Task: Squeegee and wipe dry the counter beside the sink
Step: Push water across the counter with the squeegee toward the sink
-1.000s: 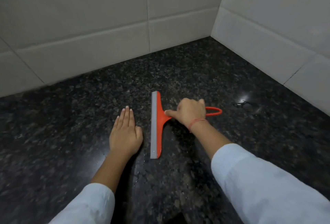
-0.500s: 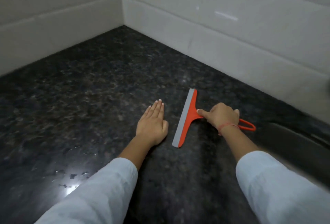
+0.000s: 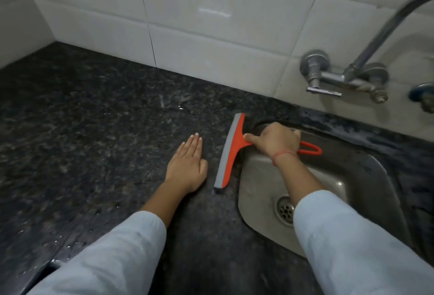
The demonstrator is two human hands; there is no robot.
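An orange squeegee (image 3: 231, 151) with a grey rubber blade lies blade-down on the dark speckled granite counter (image 3: 94, 135), right at the left rim of the steel sink (image 3: 263, 177). My right hand (image 3: 276, 140) grips its handle over the sink, index finger stretched toward the blade; the handle's loop end sticks out behind the hand. My left hand (image 3: 187, 167) rests flat on the counter just left of the blade, fingers together, holding nothing. Water droplets glint on the counter near the back wall and at the lower left.
White wall tiles (image 3: 211, 24) run behind the counter and meet a side wall at the far left corner. A metal wall tap (image 3: 347, 76) with a curved spout hangs over the sink. The sink drain (image 3: 284, 210) shows beside my right sleeve.
The squeegee has travelled right across the counter with both hands, from the corner area to the sink's edge. The view has swung right, bringing sink and tap into sight.
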